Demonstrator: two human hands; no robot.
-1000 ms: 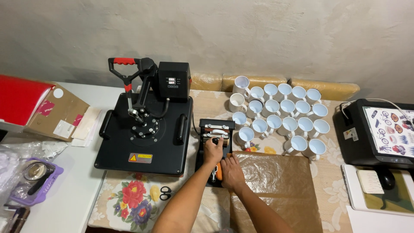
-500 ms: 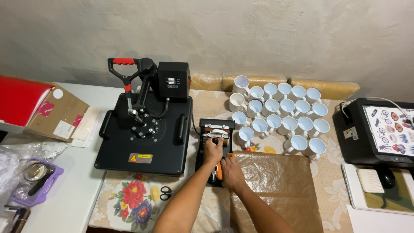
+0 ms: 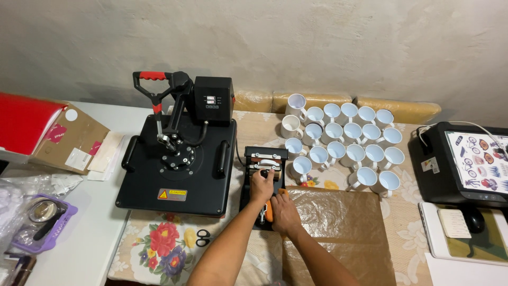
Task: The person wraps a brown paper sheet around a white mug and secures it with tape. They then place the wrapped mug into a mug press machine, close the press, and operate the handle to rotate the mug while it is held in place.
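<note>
The small black mug press [image 3: 263,175] sits on the floral-clothed surface [image 3: 159,249], wedged between the large black heat press [image 3: 177,164] and a brown sheet [image 3: 338,233]. The left hand [image 3: 262,185] rests on its top, fingers curled around a knob. The right hand [image 3: 284,212] lies at its near end, fingers closed on the orange-gripped handle [image 3: 269,210]. White mugs [image 3: 344,145] crowd just beyond it. Black scissors [image 3: 201,238] lie in open room near the front edge.
</note>
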